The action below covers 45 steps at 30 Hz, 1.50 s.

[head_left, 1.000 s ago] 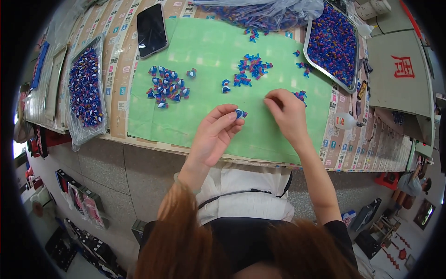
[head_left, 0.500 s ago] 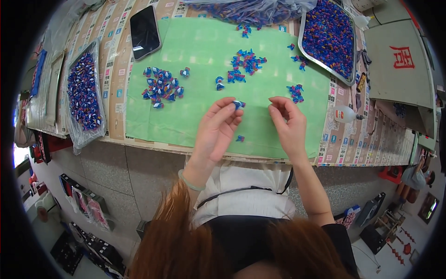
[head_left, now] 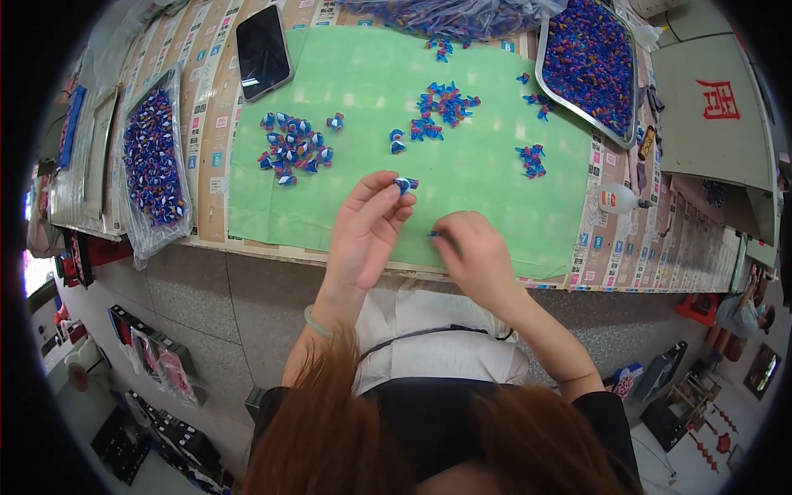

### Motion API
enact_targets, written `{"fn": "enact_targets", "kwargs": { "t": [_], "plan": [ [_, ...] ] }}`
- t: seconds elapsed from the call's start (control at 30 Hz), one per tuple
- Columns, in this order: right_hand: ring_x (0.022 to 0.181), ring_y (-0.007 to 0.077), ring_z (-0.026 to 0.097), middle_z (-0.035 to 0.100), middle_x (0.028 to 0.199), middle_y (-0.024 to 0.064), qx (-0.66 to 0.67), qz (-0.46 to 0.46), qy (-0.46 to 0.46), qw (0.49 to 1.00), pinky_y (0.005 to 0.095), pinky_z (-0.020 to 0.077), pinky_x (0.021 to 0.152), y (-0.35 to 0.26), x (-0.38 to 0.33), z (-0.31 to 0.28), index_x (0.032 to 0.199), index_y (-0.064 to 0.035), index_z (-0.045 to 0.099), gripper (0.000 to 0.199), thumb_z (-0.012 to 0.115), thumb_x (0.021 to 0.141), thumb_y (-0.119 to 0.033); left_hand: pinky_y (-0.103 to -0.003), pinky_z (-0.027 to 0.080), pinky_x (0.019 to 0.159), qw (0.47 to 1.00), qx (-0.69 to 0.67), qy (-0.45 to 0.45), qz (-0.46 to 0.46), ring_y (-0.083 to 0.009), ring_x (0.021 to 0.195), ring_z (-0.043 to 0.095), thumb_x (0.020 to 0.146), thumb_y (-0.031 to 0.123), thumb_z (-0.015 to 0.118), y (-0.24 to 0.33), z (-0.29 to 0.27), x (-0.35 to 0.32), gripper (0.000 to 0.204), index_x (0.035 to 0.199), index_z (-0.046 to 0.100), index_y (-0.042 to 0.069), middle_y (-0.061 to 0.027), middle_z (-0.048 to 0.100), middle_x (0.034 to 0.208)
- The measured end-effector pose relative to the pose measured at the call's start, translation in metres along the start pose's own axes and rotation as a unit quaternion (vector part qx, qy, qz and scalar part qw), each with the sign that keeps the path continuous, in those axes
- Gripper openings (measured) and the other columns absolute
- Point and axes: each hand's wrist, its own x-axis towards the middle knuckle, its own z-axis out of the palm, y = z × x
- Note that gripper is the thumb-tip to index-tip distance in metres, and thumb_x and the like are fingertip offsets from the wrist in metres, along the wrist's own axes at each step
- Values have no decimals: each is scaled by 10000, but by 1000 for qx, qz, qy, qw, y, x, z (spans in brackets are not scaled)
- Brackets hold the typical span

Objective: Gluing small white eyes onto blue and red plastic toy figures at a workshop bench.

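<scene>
My left hand (head_left: 367, 227) is raised over the near edge of the green mat (head_left: 495, 190), pinching a small blue and white piece (head_left: 403, 185) between thumb and fingertips. My right hand (head_left: 470, 252) is curled just to its right, low over the mat, with a tiny blue part (head_left: 432, 235) at its fingertips. Small groups of blue and red pieces lie on the mat: one pile at the left (head_left: 290, 148), one in the middle (head_left: 441, 106), a little cluster at the right (head_left: 530, 159).
A black phone (head_left: 262, 40) lies at the mat's far left corner. A metal tray (head_left: 590, 54) full of blue and red pieces stands at the far right, a bagged tray (head_left: 153, 157) of them at the left. A small white bottle (head_left: 617, 198) lies right of the mat.
My right hand has drawn back from the mat's middle toward the near edge and closed on a tiny part. My left hand keeps its piece pinched, now slightly closer to me.
</scene>
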Motion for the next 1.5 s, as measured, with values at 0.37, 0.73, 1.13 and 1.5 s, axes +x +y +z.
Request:
{"fn": "enact_targets", "kwargs": {
  "t": [0.37,0.73,1.13,1.5],
  "plan": [
    [706,96,550,577,779,65,561,279,86,775,204,441,640,-7,14,-34,862,26,534,92,530,786,-25,-236,432,716,997,44,-35,-54,-117,801,538,797,30,515,-22,23,-6,156,952,508,17,-55,562,869],
    [694,88,547,573,765,57,483,236,85,839,199,441,628,-3,8,-33,831,23,530,66,535,790,-30,-207,417,718,956,276,-30,93,-82,812,529,774,-8,540,-20,32,-12,110,880,555,-28,-48,580,871],
    [664,89,554,579,740,63,342,139,101,924,196,445,605,-3,8,-33,807,29,535,56,542,785,-22,-223,417,666,915,361,-69,166,-134,761,543,733,-54,545,-14,31,-12,107,817,593,-7,-70,579,810],
    [642,98,562,584,735,69,498,267,94,819,195,447,585,-6,11,-39,806,25,536,71,556,780,-38,-241,426,634,856,443,-64,258,-144,712,550,685,-42,576,-25,33,-7,149,821,591,16,-64,578,764]
  ]
}}
